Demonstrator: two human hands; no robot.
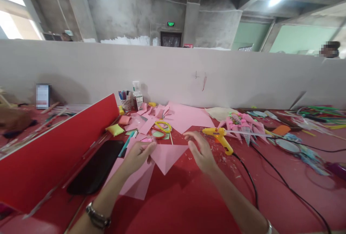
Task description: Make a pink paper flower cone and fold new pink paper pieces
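A pink paper triangle, its point facing down, hangs by its left corner from my left hand, whose thumb and fingers pinch it. My right hand is beside the triangle's right corner, fingers apart and curved; whether a fingertip touches the corner I cannot tell. Larger pink paper lies on the red table under and beside my left hand. Just right of my right hand lies a yellow glue gun with a black cord.
A black tray and an upright red board stand at left. Behind are pink sheets, scissors, a pen cup and a bottle. Pink paper cones lie at right, with cords crossing the table.
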